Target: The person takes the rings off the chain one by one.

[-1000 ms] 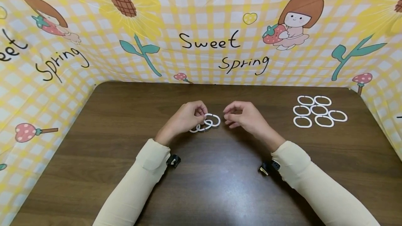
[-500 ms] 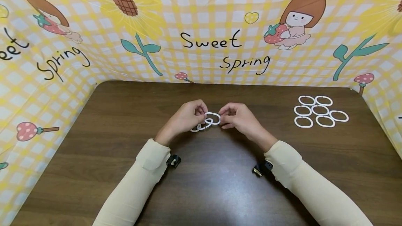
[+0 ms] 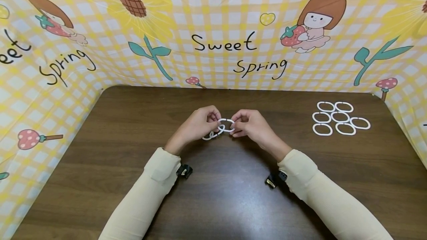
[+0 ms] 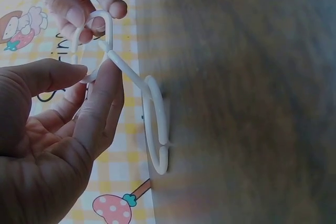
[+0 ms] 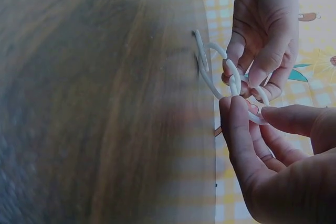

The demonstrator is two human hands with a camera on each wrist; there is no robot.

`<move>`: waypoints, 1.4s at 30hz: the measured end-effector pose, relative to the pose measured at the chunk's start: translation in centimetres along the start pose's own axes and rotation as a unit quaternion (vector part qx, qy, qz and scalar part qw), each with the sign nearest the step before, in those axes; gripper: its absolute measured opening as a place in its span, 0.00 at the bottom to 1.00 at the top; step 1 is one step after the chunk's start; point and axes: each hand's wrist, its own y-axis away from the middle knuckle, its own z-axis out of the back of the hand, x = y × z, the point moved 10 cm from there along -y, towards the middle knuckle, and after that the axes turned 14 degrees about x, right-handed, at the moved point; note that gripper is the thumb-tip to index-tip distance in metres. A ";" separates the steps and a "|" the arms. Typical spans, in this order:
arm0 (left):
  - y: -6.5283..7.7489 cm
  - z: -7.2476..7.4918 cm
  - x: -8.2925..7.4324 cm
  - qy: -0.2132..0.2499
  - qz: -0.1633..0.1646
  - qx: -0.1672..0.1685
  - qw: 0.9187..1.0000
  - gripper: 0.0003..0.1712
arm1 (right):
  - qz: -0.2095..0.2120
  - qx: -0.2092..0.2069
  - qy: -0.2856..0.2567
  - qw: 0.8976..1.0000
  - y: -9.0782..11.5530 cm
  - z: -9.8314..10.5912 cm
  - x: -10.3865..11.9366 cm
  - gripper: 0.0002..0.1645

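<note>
Between the two hands is a white oval split ring (image 3: 227, 120), held up over the table. My left hand (image 3: 201, 122) pinches its left end with thumb and fingers, while my right hand (image 3: 252, 126) pinches its right end. Other white rings are linked to it: one linked ring (image 4: 127, 71) slants down from the held one, and a lower linked ring (image 4: 161, 116) hangs below that, near or on the tabletop. In the right wrist view the ring ends under the fingertips are partly hidden.
Several loose white split rings (image 3: 322, 129) lie in a cluster at the table's far right. The brown wooden table (image 3: 133, 195) meets a yellow checked cloth (image 3: 213, 21) at the back and sides. A small black wrist camera (image 3: 184, 171) sits at the left cuff.
My right hand has moved left from beside the ring and now pinches its right end. The ring has turned a little; my left hand has stayed almost still.
</note>
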 end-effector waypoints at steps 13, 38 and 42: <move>0.5 0.5 -0.1 -0.032 0.006 -0.016 0.999 0.06 | 0.011 -0.004 -0.006 1.000 0.3 0.3 0.3 0.13; 1.7 -0.8 0.2 -0.048 0.035 -0.008 0.998 0.08 | 0.017 -0.014 -0.034 0.999 0.6 1.1 0.4 0.15; 1.7 -1.2 0.1 -0.049 0.035 -0.003 0.998 0.08 | 0.014 -0.015 -0.035 0.999 0.6 1.2 0.3 0.15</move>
